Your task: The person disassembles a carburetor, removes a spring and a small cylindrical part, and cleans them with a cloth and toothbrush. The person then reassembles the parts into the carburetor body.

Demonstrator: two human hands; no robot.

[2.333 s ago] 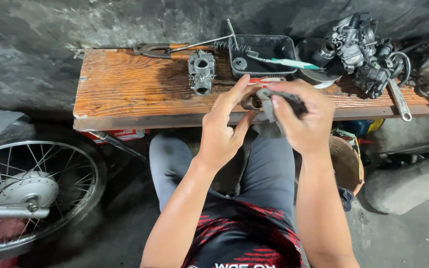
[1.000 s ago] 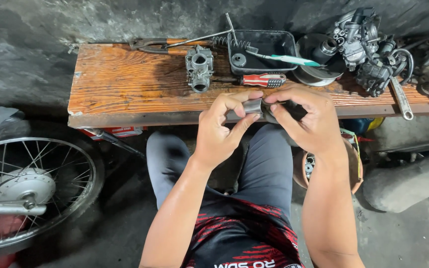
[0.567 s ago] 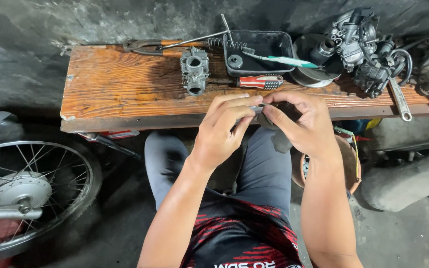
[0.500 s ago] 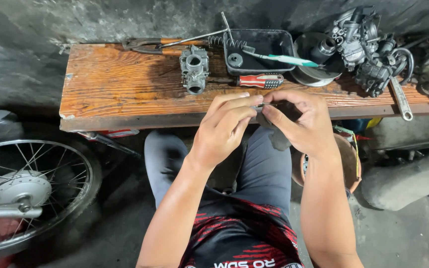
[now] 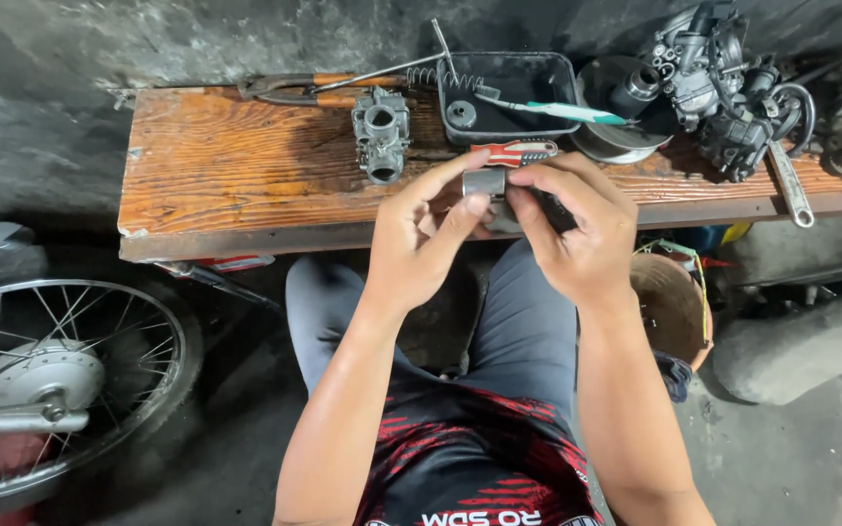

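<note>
Both hands meet over my lap at the near edge of a worn wooden bench. My left hand and my right hand pinch a small grey metal cylinder part between their fingertips. Something dark pokes out of my right palm, mostly hidden by the fingers. Just beyond the fingers lies a red-handled tool on the bench. A grey carburettor body stands upright a little to the left.
A dark plastic tray with a toothbrush sits at the back of the bench, pliers to its left. An engine assembly and a spanner lie at the right. A spoked wheel stands lower left, a basket under the bench.
The view has shifted slightly, so the bench sits further right. My hands have turned the small metal part; it now shows clearly between the fingertips. The red-handled tool stays on the bench.
</note>
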